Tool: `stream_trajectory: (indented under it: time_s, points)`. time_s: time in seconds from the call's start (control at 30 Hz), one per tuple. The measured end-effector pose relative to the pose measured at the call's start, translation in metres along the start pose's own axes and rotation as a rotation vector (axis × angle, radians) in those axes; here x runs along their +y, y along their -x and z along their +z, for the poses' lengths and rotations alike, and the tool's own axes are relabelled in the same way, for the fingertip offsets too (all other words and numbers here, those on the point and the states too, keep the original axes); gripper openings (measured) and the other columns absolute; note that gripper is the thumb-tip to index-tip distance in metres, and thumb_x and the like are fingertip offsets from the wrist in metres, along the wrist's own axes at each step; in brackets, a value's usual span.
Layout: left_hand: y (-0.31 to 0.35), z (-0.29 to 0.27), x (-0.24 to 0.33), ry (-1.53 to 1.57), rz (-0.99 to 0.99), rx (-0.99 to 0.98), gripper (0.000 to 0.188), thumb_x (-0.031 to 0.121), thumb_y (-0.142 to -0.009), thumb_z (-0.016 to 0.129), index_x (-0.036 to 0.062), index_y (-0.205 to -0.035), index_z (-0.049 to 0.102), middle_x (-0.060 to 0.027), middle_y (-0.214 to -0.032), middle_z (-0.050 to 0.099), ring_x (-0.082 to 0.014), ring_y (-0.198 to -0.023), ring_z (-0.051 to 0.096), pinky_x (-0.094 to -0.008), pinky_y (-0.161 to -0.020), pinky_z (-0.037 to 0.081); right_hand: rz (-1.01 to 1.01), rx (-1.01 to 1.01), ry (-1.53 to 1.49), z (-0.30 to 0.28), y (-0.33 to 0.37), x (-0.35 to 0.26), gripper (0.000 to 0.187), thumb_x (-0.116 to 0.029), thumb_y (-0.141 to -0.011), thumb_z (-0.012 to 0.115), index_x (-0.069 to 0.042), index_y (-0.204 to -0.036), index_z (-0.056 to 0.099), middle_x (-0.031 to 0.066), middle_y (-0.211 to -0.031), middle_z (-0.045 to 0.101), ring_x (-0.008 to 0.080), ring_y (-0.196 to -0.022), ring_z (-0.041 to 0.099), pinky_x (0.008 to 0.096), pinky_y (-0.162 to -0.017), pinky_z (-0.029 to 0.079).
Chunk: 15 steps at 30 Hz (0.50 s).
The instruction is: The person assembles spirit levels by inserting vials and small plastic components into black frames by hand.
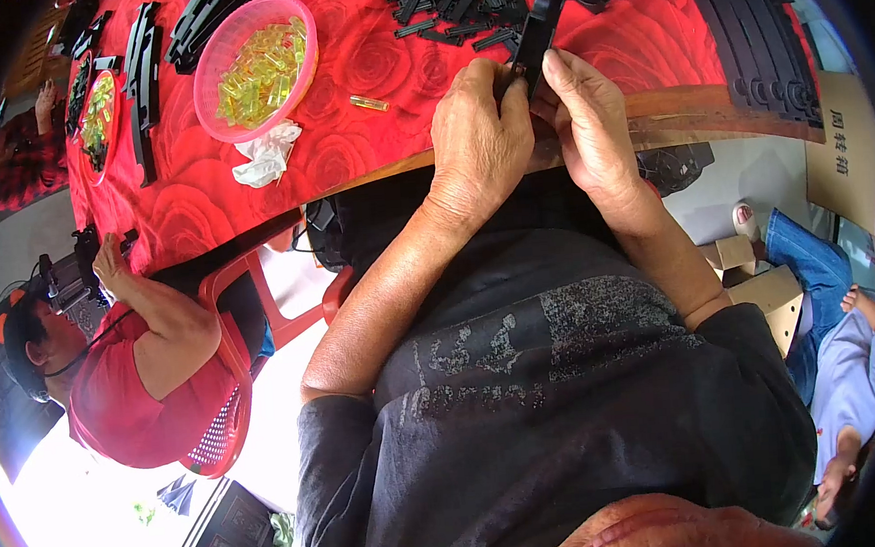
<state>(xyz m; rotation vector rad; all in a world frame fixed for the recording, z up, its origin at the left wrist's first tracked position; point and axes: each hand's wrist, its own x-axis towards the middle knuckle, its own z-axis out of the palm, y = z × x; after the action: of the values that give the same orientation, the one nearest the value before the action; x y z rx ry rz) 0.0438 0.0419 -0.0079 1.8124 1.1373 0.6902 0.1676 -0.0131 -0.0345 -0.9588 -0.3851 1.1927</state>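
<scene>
Between my two hands, over the near table edge, a long flat black plastic part [541, 28] is held upright and slightly tilted. My left hand [481, 130] is closed round its lower end from the left. My right hand [593, 114] grips the same part from the right, its thumb along the side and its other fingers partly hidden behind. To the left of my hands, a single clear yellow tube [369, 103] lies on the red cloth. A pink plastic basket [208, 85] full of similar yellow tubes stands further left.
Small black pieces [441, 3] are heaped beyond my hands. Long black parts [754, 44] lie stacked at the right; others [143, 101] lie at the left. Crumpled white tissue [268, 155] sits by the basket. A person in red [149, 381] sits at my left, another person [845, 379] at my right.
</scene>
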Motion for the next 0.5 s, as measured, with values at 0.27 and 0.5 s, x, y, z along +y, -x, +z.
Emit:
stream_trajectory:
  time_s: [0.27,0.5]
  points:
    - [0.001,0.003,0.002,-0.003,-0.076,-0.036,0.024,0.02,-0.095,0.059,-0.004,-0.093,0.063,-0.0281,-0.082,0.068,-0.0466,-0.081,0.067,-0.0525,-0.071,0.052,-0.005,0.052,0.078,-0.002,-0.002,0.001,0.025,-0.022,-0.095,0.072,-0.001,-0.107,0.068,0.0009,-0.093,0.069,0.0063,-0.081,0.063,0.0231,-0.073,0.053]
    - [0.004,0.006,-0.002,0.062,-0.13,-0.049,0.026,0.02,-0.096,0.058,-0.0044,-0.091,0.064,-0.0276,-0.079,0.066,-0.0463,-0.079,0.067,-0.05,-0.067,0.05,-0.05,0.075,0.064,0.005,0.004,0.001,0.022,-0.022,-0.096,0.07,-0.001,-0.103,0.066,0.0007,-0.082,0.065,0.0069,-0.064,0.06,0.0233,-0.055,0.051]
